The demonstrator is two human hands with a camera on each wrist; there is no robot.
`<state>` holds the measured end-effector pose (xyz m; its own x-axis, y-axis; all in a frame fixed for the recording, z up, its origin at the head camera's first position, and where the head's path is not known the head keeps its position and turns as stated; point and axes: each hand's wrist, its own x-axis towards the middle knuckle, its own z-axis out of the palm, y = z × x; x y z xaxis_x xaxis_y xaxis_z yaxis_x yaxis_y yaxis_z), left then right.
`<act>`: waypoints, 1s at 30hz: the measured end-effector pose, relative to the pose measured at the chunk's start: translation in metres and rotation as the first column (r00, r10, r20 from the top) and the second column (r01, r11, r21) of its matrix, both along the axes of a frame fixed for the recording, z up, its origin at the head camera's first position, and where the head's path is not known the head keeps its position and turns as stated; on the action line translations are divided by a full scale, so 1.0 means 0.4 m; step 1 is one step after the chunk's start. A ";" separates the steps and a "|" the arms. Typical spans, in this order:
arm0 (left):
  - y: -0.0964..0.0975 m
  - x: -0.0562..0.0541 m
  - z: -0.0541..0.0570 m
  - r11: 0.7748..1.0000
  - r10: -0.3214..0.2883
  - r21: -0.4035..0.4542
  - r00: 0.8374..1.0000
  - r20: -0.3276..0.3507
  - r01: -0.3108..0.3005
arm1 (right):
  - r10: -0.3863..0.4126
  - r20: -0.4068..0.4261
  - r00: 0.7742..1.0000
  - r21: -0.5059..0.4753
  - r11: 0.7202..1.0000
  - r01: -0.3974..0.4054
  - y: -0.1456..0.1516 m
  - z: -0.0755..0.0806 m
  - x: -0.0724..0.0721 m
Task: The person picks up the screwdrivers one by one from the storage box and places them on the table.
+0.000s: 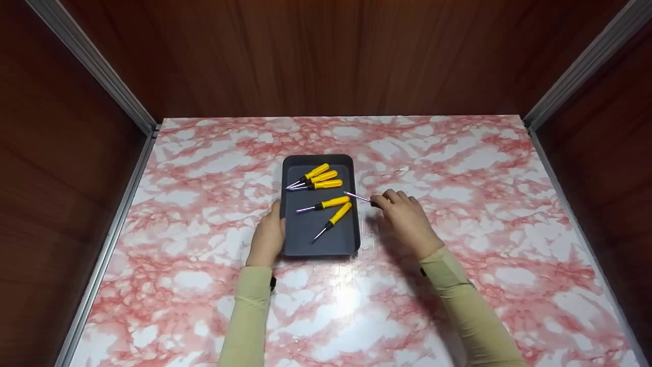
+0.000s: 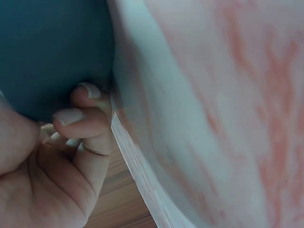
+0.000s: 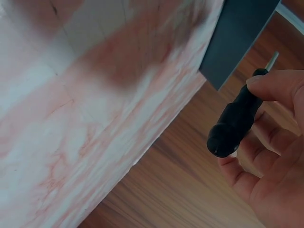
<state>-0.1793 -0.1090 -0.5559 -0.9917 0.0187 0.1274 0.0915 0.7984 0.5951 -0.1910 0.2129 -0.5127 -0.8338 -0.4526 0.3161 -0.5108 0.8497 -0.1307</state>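
Note:
A dark grey rectangular tray (image 1: 305,248) lies on the table. My left hand (image 1: 267,234) grips its left side; the left wrist view shows bent fingers (image 2: 83,123) against the dark tray wall (image 2: 52,52). To the right of the tray, my right hand (image 1: 405,216) holds a black-handled screwdriver (image 3: 235,114) between thumb and fingers. The screwdriver's metal shaft (image 1: 359,197) points left, its tip over the tray's right rim. Inside the tray, several yellow-handled screwdrivers (image 1: 326,177) lie bunched toward the far end, and two more yellow screwdrivers (image 1: 335,202) lie nearer the middle.
Under the tray is a table (image 1: 204,178) with a red and white marbled top. Brown wood-grain panels (image 1: 336,56) stand at the back and both sides, joined by metal corner rails (image 1: 97,66).

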 end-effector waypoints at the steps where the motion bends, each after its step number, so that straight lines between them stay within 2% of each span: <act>1: 0.000 0.000 0.000 1.000 0.000 -0.001 1.000 0.001 0.000 | -0.001 -0.002 1.000 0.000 1.000 0.001 0.002 -0.001 0.000; 8: -0.001 0.001 0.003 1.000 -0.010 0.004 1.000 0.004 0.010 | -0.010 0.006 1.000 -0.029 1.000 0.011 0.011 -0.001 0.000; 20: 0.000 0.003 0.000 1.000 -0.003 0.002 1.000 -0.031 0.003 | -0.066 -0.039 0.997 -0.068 0.996 0.063 0.016 -0.005 -0.005; 30: -0.001 0.002 0.003 1.000 -0.007 -0.004 1.000 -0.012 0.007 | -0.108 -0.039 0.993 -0.099 0.990 0.104 0.016 -0.017 -0.019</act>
